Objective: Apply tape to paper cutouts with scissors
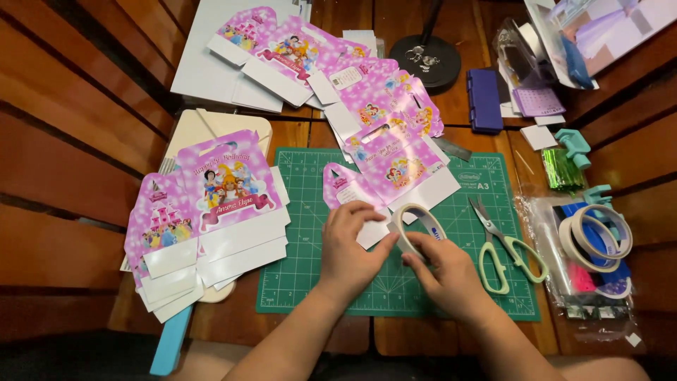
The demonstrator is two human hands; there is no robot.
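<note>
Logging surroundings first: I see a green cutting mat [310, 282] on the wooden table [70, 155], a stack of pink printed box cut-outs [211, 212] at 9 o'clock of the hands, more cut-outs [381, 106] fanned at 12 o'clock. Scissors with pale green handles [504, 247] lie at 3 o'clock, tape rolls [596, 236] in a clear bag beyond them. Nothing blocks my view of the hands. Left hand [349, 247] rests on a flat cut-out [352, 189] at mat centre, fingers curled together, pressing its white flap. Right hand [444, 271] pinches a roll of tape [417, 224] between thumb and fingers; the roll stands at 12 o'clock of that hand, touching the left fingertips.
</note>
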